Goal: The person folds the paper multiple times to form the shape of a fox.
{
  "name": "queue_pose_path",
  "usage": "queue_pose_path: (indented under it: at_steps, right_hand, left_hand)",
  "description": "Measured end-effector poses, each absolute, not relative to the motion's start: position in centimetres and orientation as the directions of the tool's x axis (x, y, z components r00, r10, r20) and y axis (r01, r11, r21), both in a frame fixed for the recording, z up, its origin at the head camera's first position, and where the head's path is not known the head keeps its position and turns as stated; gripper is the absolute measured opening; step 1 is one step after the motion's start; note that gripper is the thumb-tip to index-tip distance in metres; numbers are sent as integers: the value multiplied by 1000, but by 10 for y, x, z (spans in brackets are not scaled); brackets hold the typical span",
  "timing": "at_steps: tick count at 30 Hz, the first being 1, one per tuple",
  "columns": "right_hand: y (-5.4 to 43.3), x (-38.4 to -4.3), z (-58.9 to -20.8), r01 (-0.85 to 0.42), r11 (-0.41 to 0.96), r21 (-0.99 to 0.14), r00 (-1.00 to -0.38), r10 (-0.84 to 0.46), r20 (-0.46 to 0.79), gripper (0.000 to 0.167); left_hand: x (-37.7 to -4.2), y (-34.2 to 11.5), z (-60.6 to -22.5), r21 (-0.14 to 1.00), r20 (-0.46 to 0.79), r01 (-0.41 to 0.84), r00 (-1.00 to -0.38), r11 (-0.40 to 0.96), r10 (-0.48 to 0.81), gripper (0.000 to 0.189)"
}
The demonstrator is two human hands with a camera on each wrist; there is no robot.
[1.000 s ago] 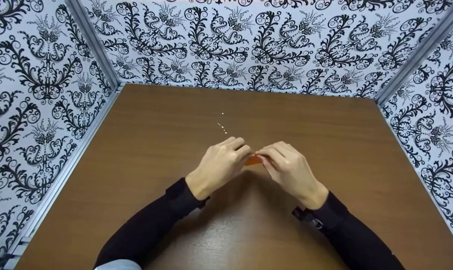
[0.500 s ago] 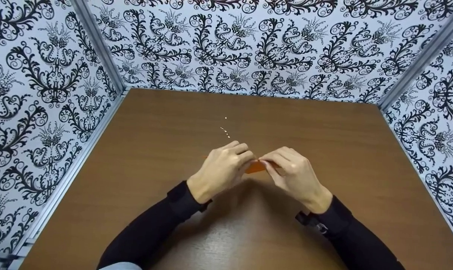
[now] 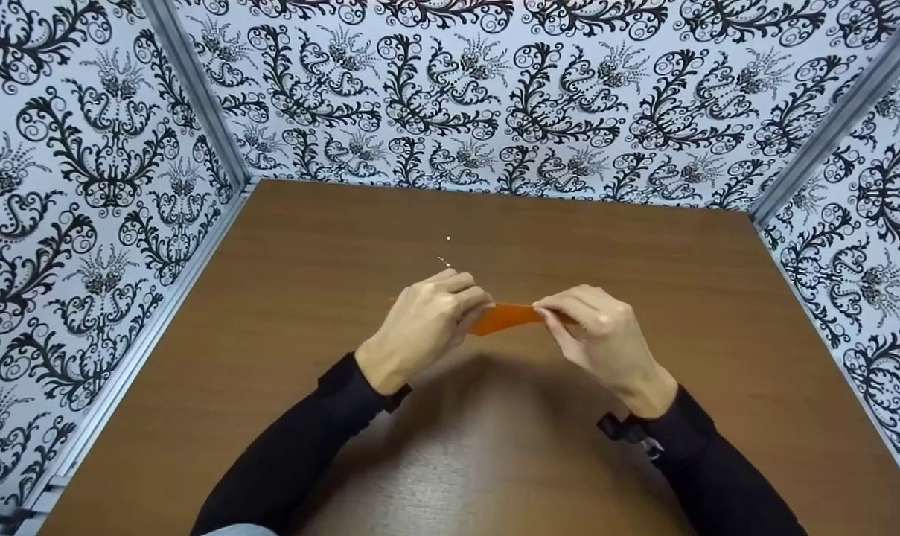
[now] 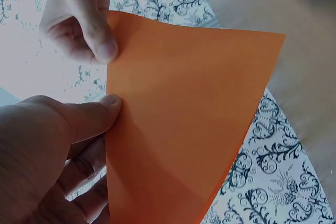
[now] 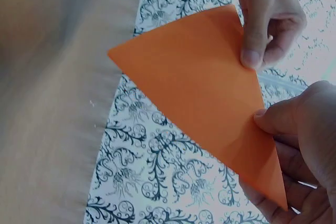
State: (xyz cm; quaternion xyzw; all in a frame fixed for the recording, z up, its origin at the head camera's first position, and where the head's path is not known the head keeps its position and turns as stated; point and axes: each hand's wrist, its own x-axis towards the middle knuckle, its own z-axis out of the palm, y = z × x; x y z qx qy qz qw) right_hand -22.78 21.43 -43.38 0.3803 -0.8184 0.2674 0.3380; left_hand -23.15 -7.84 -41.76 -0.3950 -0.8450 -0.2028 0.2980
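Observation:
An orange sheet of paper (image 3: 505, 318) is held up above the table between both hands. In the left wrist view the paper (image 4: 184, 93) looks like a wide tapering piece with a straight slanted edge. My left hand (image 3: 427, 320) pinches its top edge between thumb and fingers. A short way along the same edge, my right hand (image 3: 606, 342) pinches it too. In the right wrist view the paper (image 5: 194, 87) comes to a corner at the left, and fingers of the right hand (image 5: 310, 150) show behind its lower end.
Several tiny white bits (image 3: 444, 260) lie on the brown wooden table (image 3: 330, 246) beyond the left hand. Patterned white panels (image 3: 494, 97) with grey metal posts (image 3: 196, 97) stand at the back and both sides of the table.
My hands have moved apart along the paper's edge, the left to the left and the right to the right. More of the orange paper shows between them.

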Motion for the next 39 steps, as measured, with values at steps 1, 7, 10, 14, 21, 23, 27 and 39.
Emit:
queue_pose_path:
  at_steps: [1, 7, 10, 14, 21, 23, 27, 39]
  right_hand:
    - [216, -229, -433, -801, 571, -180, -483, -438, 758, 23]
    - [228, -236, -425, -793, 585, -172, -473, -411, 780, 26]
    - [235, -238, -421, -788, 587, -185, -473, -384, 793, 27]
    - [241, -238, -416, -784, 585, -204, -482, -369, 794, 27]
    - [248, -239, -412, -769, 602, -215, -502, -360, 786, 23]
    - [252, -240, -411, -762, 611, -213, -502, -352, 790, 22]
    - [260, -241, -408, -740, 634, -225, -507, -306, 805, 19]
    - [231, -231, -414, -768, 606, -206, -436, -259, 862, 29]
  left_hand:
    - [-233, -80, -416, 112, 666, 788, -511, 605, 543, 15]
    - [-238, -92, -408, 135, 685, 779, -520, 612, 511, 15]
    - [-240, -97, -405, 148, 700, 774, -522, 616, 488, 15]
    - [-242, -102, -402, 161, 712, 770, -524, 618, 468, 16]
    - [-247, -109, -400, 167, 720, 760, -529, 628, 449, 16]
    - [-248, -112, -399, 169, 726, 756, -529, 632, 439, 16]
    - [-249, -119, -397, 172, 745, 745, -527, 645, 410, 15]
    - [-243, -104, -405, 149, 735, 758, -514, 635, 441, 12]
